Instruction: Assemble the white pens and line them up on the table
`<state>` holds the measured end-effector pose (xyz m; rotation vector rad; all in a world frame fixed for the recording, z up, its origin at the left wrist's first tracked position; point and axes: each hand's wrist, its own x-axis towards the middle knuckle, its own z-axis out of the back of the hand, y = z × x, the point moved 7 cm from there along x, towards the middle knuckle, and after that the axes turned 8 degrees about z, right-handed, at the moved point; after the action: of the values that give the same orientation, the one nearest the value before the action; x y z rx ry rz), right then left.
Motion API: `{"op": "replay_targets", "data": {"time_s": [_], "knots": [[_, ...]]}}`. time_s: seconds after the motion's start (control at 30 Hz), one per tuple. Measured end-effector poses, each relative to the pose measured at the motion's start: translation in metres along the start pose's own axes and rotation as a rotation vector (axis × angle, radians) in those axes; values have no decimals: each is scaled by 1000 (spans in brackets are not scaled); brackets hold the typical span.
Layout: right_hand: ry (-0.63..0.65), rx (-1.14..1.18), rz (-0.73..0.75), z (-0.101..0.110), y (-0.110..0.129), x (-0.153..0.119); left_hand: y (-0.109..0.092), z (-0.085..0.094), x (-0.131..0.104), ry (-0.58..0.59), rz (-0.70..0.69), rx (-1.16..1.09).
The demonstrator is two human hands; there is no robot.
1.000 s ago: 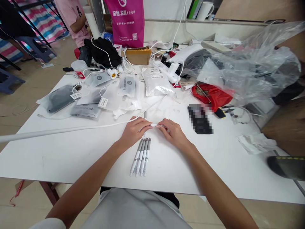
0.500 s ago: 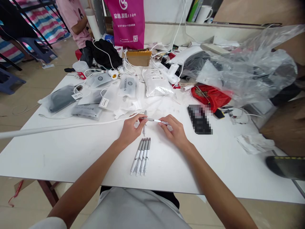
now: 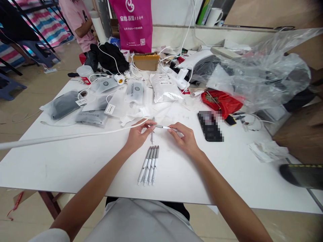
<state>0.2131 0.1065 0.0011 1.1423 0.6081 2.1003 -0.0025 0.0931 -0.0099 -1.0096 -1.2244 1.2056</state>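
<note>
A grey and white pen [image 3: 163, 126] is held level between my two hands, above the middle of the white table [image 3: 88, 164]. My left hand [image 3: 138, 134] pinches its left end between thumb and fingers. At the other end, the fingers of my right hand [image 3: 184, 136] are closed on the same pen. Beneath it, another pen [image 3: 152, 136] lies on the table, partly hidden by the held pen and my left fingers. Nearer to me, several matching pens [image 3: 149, 166] lie side by side, their grey ends pointing away from me.
Packaged pouches [image 3: 92, 116], a white plastic parcel [image 3: 165, 88] and tangled cables cover the back of the table. A phone [image 3: 209, 127] lies right of my hands, near a red bag [image 3: 222, 102]. A white cable [image 3: 75, 135] crosses at left. A person [image 3: 78, 25] is at the upper left.
The view has shifted very slightly. Both hands keep their hold on the pen, with barely any movement of the fingers.
</note>
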Motion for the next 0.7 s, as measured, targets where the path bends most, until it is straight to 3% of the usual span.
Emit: {"op": "replay_targets", "data": {"time_s": [0.2, 0.33, 0.5, 0.7], "knots": [[-3, -3, -26, 1, -1, 1, 8, -1, 1, -1, 138, -58], [0, 2, -63, 1, -4, 1, -2, -2, 0, 22, 46, -91], [-17, 12, -63, 2, -4, 1, 4, -1, 0, 11, 171, -82], [21, 78, -186, -1, -10, 1, -1, 0, 0, 4, 81, -119]]}}
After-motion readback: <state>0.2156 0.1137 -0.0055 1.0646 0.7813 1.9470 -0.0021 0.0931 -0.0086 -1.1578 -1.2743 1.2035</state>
